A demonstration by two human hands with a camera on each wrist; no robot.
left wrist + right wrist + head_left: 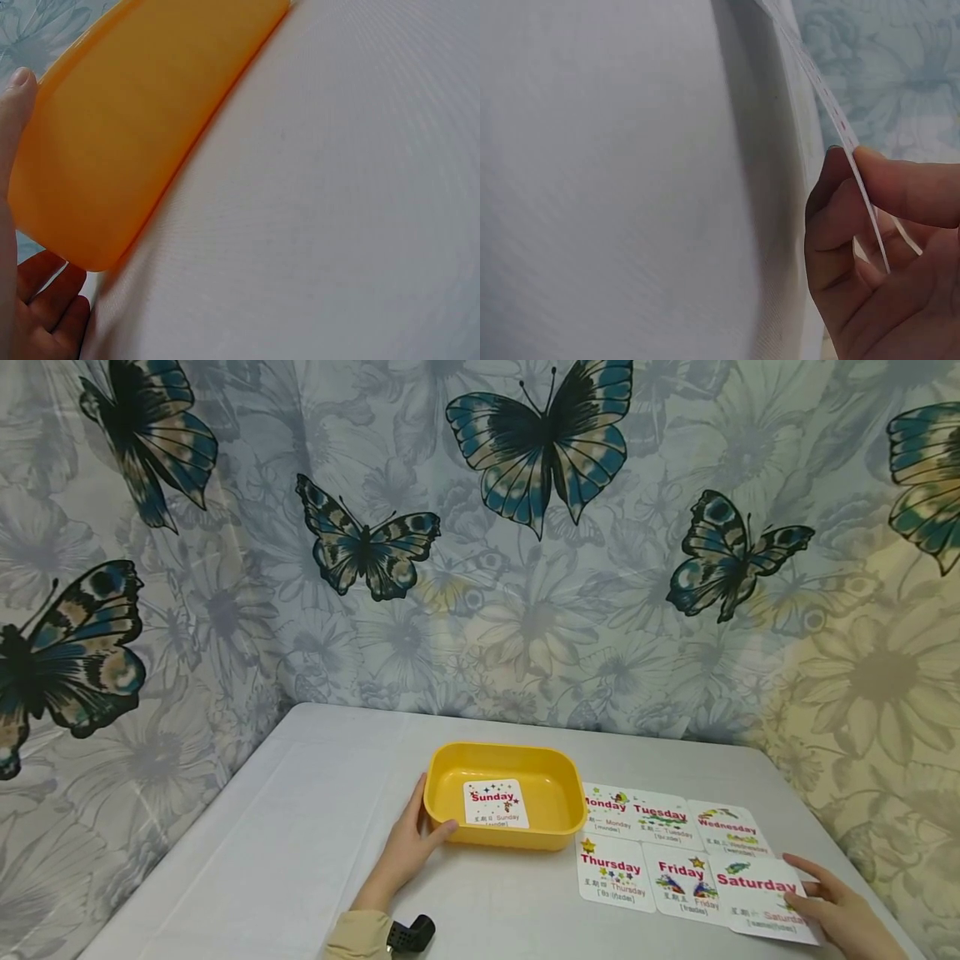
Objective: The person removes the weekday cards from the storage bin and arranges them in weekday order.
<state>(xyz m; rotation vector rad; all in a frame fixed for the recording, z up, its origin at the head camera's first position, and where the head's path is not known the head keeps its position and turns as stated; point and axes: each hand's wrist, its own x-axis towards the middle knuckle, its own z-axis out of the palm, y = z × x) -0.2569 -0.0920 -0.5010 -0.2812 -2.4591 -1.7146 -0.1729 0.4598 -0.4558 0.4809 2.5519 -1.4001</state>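
My left hand (408, 845) holds the left end of a yellow plastic basket (517, 839), its thumb at the front rim and its fingers along the side. Inside the basket lies a white flashcard (480, 814) printed "Sunday". On the right, my right hand (840, 906) pinches the "Saturday" flashcard (757, 902) by its right edge. The right wrist view shows this card (853, 150) edge-on and raised, between thumb and fingers. The left wrist view has the basket's outer wall (142, 127) filling the upper left.
Right of the basket lie "Monday" (606, 822), "Tuesday" (660, 831) and "Wednesday" (727, 839) cards in a back row. "Thursday" (611, 887) and "Friday" (682, 897) lie in front. A white cloth covers the table (300, 827); butterfly-printed fabric (525, 635) hangs behind.
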